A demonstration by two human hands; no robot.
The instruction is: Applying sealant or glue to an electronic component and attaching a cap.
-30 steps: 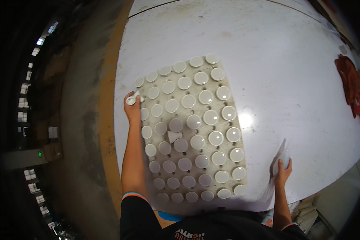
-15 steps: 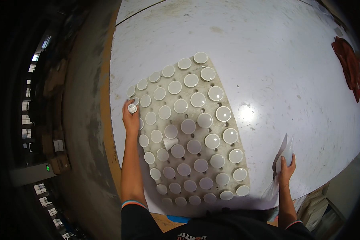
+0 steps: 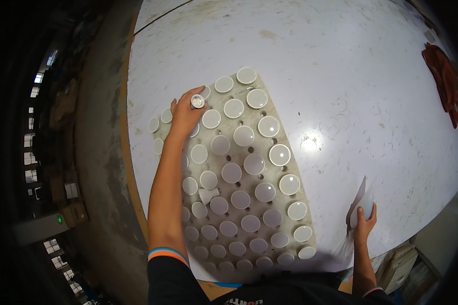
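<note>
Our left hand (image 3: 185,114), gripping a small white bulb (image 3: 197,101), has moved up the perforated beige tray (image 3: 239,168) toward upper left; our right hand (image 3: 364,223) still clutches a clear plastic bag (image 3: 362,203).

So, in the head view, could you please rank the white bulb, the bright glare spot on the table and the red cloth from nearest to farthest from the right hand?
From the right hand:
1. White bulb, held in that hand at the table's near right edge.
2. Glare spot, on the table up and to the left, beside the tray.
3. Red cloth, at the far right edge.
</note>
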